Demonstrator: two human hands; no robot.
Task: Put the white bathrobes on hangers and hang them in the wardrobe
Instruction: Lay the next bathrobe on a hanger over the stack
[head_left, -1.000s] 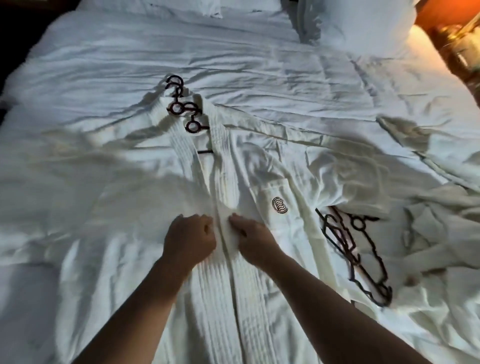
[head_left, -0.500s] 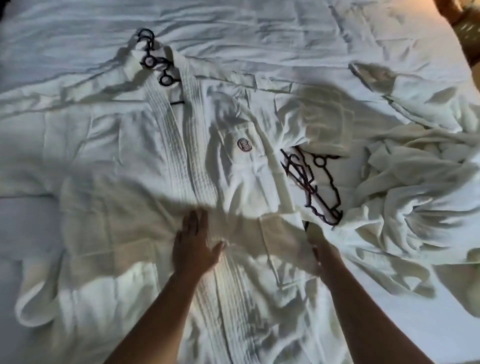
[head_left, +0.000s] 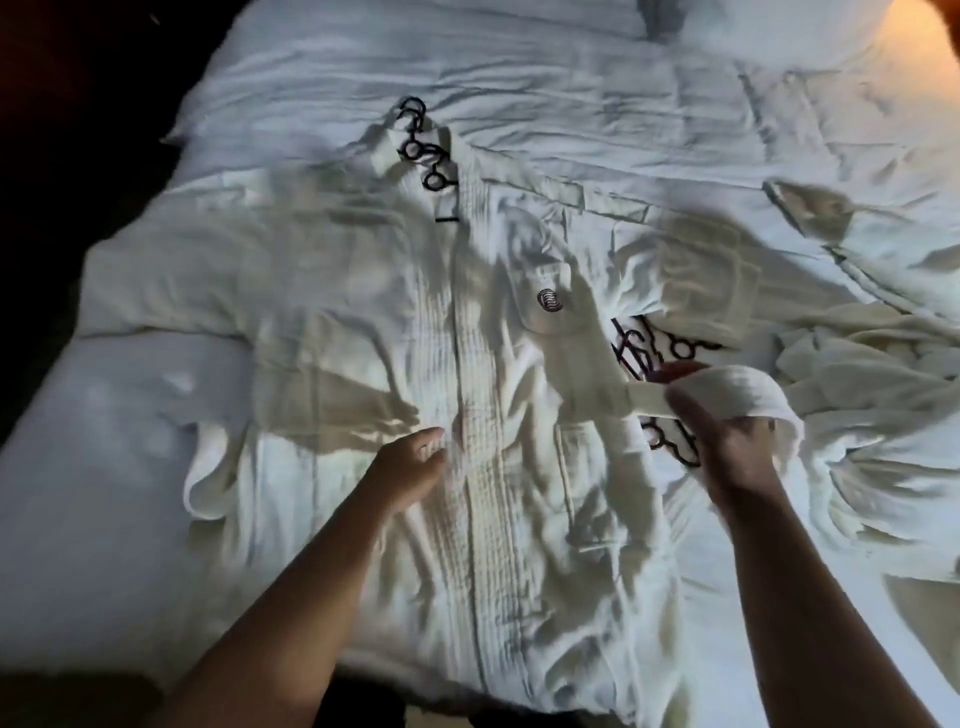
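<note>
A white bathrobe (head_left: 363, 322) lies spread flat on the bed, its front closed, a dark logo on its chest pocket. A dark ornate hanger (head_left: 426, 156) sticks out of its collar. My left hand (head_left: 410, 467) rests with straight fingers on the robe's ribbed front band. My right hand (head_left: 727, 441) grips the robe's white belt (head_left: 644, 402), lifted off the cloth at the robe's right side. A second dark hanger (head_left: 649, 348) lies partly under the belt and my right hand. A second white bathrobe (head_left: 857, 384) is crumpled at the right.
The bed (head_left: 519, 78) with white rumpled sheets fills the view. Pillows (head_left: 753, 26) sit at the far right end. The bed's left edge drops into dark floor (head_left: 62, 130). An orange-lit area glows at the top right corner.
My right hand has picked up the robe's belt and lifted it over the second hanger. My left hand has stayed flat on the front band. The view has pulled back.
</note>
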